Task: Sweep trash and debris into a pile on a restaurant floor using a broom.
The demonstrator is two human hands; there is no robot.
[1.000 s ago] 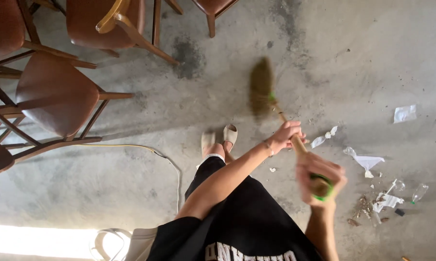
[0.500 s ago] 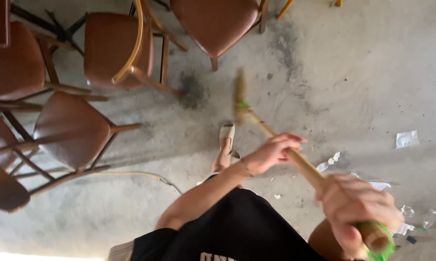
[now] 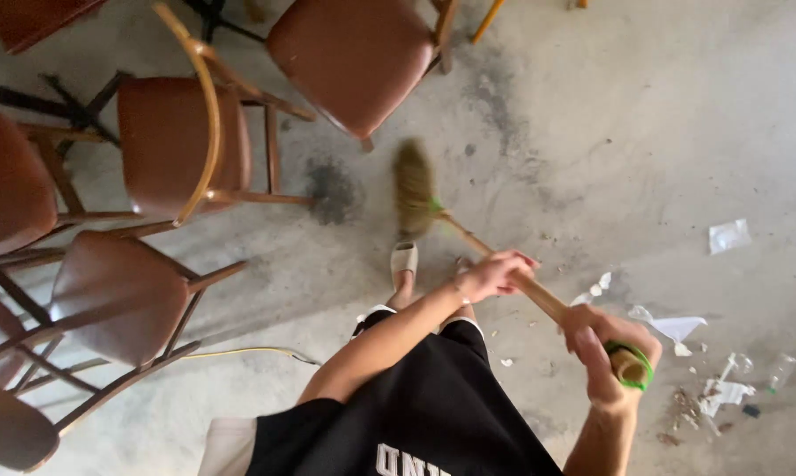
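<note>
Swung leftward since half a second ago: broom head (image 3: 413, 188) now out near the dark stain (image 3: 332, 189) below the chairs, handle lowered across the body. Right hand (image 3: 611, 354) clenched around the green-capped top of the broom handle (image 3: 539, 298); left hand (image 3: 493, 274) wrapped around the same handle lower down, fingers (image 3: 514, 262) curled over it. Bristles blurred, at or just above the concrete floor (image 3: 645, 132), ahead of the sandalled foot (image 3: 403, 261).

Mid-sweep, judging by pose: stroke at its far reach. Next pull likely calls for dragging the bristles rightward toward the litter pile (image 3: 715, 392) without scattering it.

Counted: one broom, two hands on it. Five or so brown-seated chairs (image 3: 354, 57) at the floor's left and upper edge. One yellow cable (image 3: 239, 353). Several white paper scraps (image 3: 729, 235), well apart from the bristles.
</note>
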